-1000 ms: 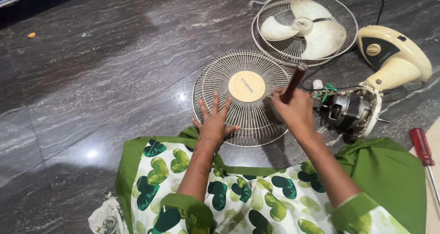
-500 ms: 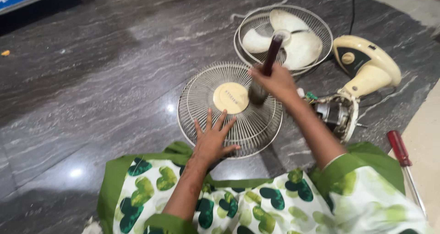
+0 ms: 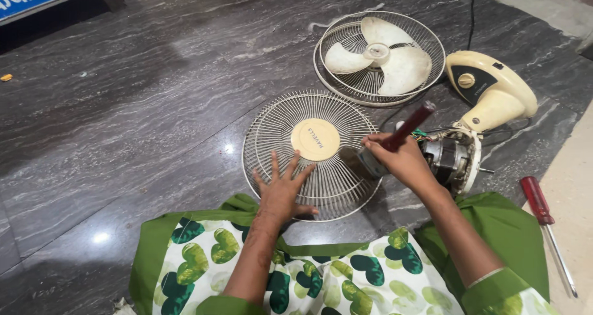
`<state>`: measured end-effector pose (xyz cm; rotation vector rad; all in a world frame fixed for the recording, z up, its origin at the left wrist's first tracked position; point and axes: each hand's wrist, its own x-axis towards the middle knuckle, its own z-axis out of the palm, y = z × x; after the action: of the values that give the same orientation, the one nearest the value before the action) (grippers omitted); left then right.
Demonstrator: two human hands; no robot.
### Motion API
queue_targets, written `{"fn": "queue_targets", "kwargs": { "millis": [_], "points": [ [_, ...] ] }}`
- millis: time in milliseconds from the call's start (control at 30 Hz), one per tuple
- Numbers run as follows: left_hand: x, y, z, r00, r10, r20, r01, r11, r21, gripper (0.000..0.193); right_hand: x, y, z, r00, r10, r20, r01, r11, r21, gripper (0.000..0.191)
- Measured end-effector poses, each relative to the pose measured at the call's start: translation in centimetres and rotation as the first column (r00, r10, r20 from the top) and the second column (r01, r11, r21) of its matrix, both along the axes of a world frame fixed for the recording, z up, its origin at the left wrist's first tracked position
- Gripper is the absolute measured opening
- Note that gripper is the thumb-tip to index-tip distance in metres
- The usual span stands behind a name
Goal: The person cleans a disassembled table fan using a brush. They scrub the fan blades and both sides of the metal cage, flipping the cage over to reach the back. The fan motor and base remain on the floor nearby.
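Note:
A round cream wire fan guard (image 3: 278,130) with a tan centre disc lies flat on the dark stone floor. My left hand (image 3: 282,188) rests spread on its near rim, fingers apart. My right hand (image 3: 401,160) grips a tool with a dark red handle (image 3: 411,125); its grey head touches the guard's right side. Just right of that hand lies the fan's bare motor (image 3: 451,157).
A second guard holding the cream fan blades (image 3: 380,54) lies farther back. The cream fan base (image 3: 491,92) with a knob and cable sits at right. A red-handled screwdriver (image 3: 546,219) lies on the lighter floor strip at right. A green patterned garment covers my lap.
My right hand with the red-handled tool has swung down from over the guard's centre to its right side. The view shifted; my left hand stays on the rim.

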<state>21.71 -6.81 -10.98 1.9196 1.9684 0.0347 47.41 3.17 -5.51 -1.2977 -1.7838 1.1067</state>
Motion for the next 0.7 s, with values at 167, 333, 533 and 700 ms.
{"fn": "queue_targets", "kwargs": {
  "millis": [167,333,533,700],
  "points": [
    [-2.1,0.8,-1.0,0.980,0.164,0.115,-0.164,0.986,-0.003,0.103,3.1,-1.8,0.2,0.978,0.072,0.193,-0.060,0.996,-0.069,0.033],
    [-3.2,0.8,-1.2,0.937,0.177,0.302,-0.262,0.927,0.270,0.078,2.2,-0.5,4.7,0.895,0.165,0.415,-0.181,0.984,-0.002,0.036],
    [2.4,0.2,-0.8,0.982,-0.051,0.184,0.001,0.966,0.260,0.103,-4.4,2.3,5.3,0.990,0.130,0.054,-0.138,0.970,0.198,0.037],
    [3.7,-0.4,-0.2,0.991,-0.096,-0.089,0.111,0.977,0.183,0.110,-4.8,1.5,1.7,0.984,0.176,-0.009,-0.172,0.969,0.176,0.030]
  ]
}}
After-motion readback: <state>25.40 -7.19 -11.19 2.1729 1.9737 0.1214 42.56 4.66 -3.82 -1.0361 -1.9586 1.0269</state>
